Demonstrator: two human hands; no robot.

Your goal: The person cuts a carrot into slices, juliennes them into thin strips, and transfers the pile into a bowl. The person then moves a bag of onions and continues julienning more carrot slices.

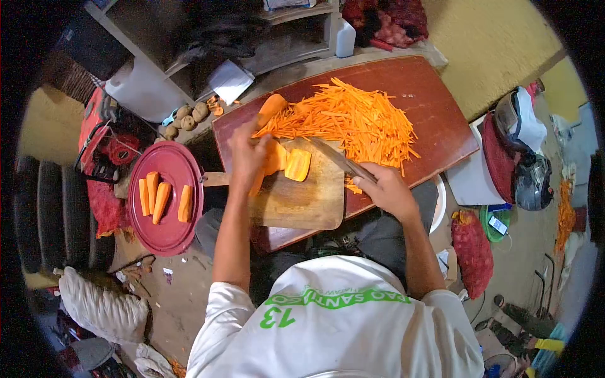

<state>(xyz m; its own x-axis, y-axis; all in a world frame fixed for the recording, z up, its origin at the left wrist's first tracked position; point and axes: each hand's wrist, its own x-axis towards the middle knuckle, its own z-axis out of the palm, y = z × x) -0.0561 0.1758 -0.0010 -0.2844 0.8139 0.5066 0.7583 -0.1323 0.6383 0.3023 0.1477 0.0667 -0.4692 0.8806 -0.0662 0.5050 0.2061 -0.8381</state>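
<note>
Watching remotely, I'm worrying: the cut carrot (297, 165) is sitting loose on the board (296, 205), so a slip could be sending the knife (339, 158) sideways. My right hand (389, 191) is gripping its handle, blade slanting up-left; my left hand (247, 154) is hovering palm-down, too blurry to tell if it's holding anything.

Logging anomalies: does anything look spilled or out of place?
Yes: orange scraps, probably carrot, lie on the floor at far right, away from the carrot pile on the red table, looking spilled or discarded.

Carrot shreds (372, 123) behind, knife (337, 157) right; board (302, 205) open nearside
</note>
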